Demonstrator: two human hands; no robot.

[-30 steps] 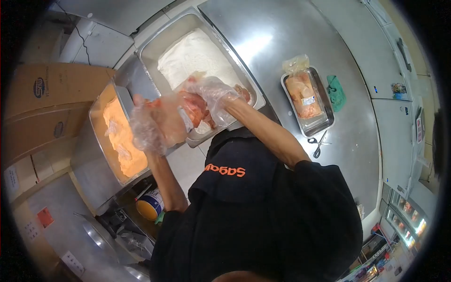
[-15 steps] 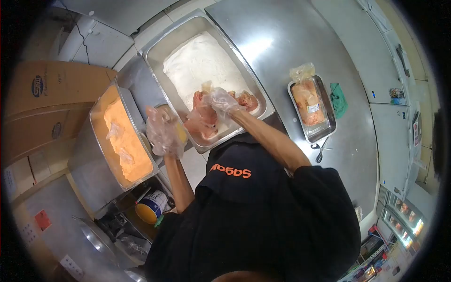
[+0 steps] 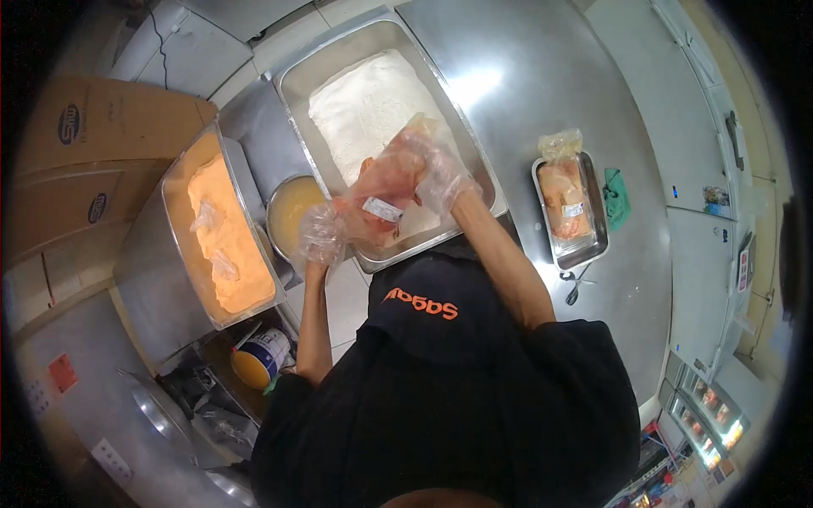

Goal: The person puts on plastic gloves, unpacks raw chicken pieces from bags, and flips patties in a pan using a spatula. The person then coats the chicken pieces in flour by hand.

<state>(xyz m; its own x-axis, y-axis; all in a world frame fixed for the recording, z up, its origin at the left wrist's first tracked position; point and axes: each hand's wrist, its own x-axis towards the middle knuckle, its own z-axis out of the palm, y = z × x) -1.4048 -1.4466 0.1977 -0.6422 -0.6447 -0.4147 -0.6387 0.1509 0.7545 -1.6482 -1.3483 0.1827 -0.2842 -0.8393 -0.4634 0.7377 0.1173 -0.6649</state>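
Above a deep steel pan (image 3: pixel 296 89) of white flour (image 3: pixel 373 97), my gloved hands stretch a clear plastic bag of raw meat (image 3: pixel 398 173) between them. A white label (image 3: pixel 383 209) shows on the bag's near side. My left hand (image 3: pixel 322 235), in a loose clear glove, grips the bag's left end over the pan's edge. At the upper right end, my right hand (image 3: pixel 445 176) is closed on the bag, its fingers partly covered by plastic. Bits of meat show at the bag's edges; whether they lie inside it or in the flour behind, I cannot tell.
To the left stand a bowl of yellowish liquid (image 3: pixel 296 203) and a pan of orange powder (image 3: pixel 216 245) with crumpled plastic on it. On the steel table (image 3: pixel 508 127) at right are a tray (image 3: pixel 584 254) with bagged meat, a green cloth (image 3: pixel 616 199) and scissors (image 3: pixel 574 288).
My left hand has moved right from over the bowl to the bag, uncovering the bowl. My right hand has shifted right, and the labelled bag is now spread between both hands.
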